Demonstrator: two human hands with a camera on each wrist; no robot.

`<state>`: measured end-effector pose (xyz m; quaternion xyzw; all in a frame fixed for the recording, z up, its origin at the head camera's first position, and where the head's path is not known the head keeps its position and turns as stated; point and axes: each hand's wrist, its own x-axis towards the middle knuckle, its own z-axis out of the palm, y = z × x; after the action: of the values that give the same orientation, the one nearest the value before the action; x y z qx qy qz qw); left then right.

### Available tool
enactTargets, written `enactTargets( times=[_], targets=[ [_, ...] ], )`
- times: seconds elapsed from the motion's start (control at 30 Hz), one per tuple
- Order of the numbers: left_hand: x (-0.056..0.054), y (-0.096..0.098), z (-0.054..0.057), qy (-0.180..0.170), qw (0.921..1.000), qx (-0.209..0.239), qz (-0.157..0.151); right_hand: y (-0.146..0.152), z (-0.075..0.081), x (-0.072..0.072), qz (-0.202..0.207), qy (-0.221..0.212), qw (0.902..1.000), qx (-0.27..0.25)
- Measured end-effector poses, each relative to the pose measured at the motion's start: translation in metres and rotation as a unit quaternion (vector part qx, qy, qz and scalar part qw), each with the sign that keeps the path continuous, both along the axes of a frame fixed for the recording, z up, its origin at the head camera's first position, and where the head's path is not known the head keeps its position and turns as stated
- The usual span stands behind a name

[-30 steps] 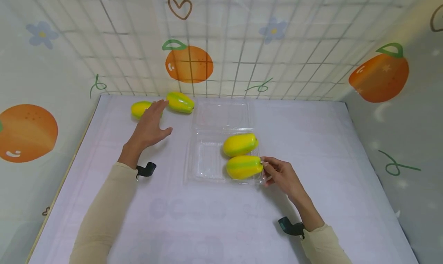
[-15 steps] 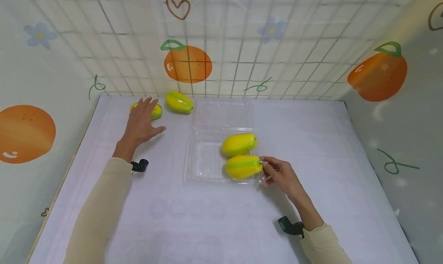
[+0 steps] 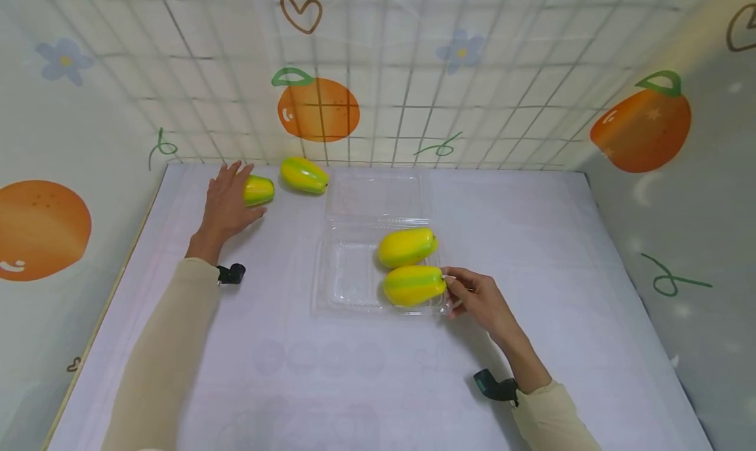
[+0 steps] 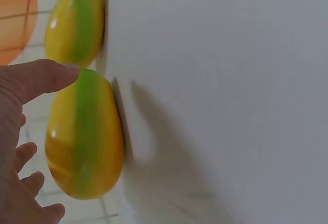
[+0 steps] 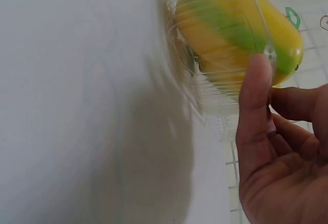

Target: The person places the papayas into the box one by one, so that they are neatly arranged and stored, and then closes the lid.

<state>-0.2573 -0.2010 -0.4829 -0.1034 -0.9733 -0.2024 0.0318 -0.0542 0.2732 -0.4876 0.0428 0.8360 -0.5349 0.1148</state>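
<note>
In the head view my left hand (image 3: pixel 224 205) reaches over a yellow-green papaya (image 3: pixel 258 190) at the back left, fingers spread and partly covering it. The left wrist view shows the thumb (image 4: pixel 51 75) at the end of that papaya (image 4: pixel 84 137), with the fingers apart from its side. A second papaya (image 3: pixel 304 175) lies just to its right. My right hand (image 3: pixel 481 300) pinches the right rim of a clear plastic clamshell box (image 3: pixel 354 274), its lid (image 3: pixel 378 195) laid open behind. Inside the box, on the right, are two papayas, a rear one (image 3: pixel 407 247) and a front one (image 3: pixel 415 285).
A white cloth (image 3: pixel 331 379) covers the table. Behind it rises a wire grid (image 3: pixel 407 109) under a printed sheet with oranges and flowers. Similar sheets hang at both sides. Each wrist wears a small black camera, such as the left one (image 3: pixel 231 274).
My left hand has moved left, away from the far papaya, and lowered around the leftmost one, uncovering its right end. The right hand keeps its hold on the box rim.
</note>
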Motion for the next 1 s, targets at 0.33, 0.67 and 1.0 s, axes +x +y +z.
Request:
enactTargets(
  times=[0.33,0.67,1.0],
  targets=[
    [-0.004,-0.007,-0.006,-0.025,0.9996,0.009,0.001,0.0,0.002,0.001,0.003,-0.003,1.0,-0.003],
    [-0.006,-0.008,-0.011,-0.017,0.9997,0.011,0.016,0.001,0.002,0.001,0.004,0.002,1.0,0.001],
    [-0.001,-0.009,-0.013,-0.01,0.9973,0.059,0.042,0.0,0.001,0.001,0.006,0.001,1.0,0.005]
  ],
)
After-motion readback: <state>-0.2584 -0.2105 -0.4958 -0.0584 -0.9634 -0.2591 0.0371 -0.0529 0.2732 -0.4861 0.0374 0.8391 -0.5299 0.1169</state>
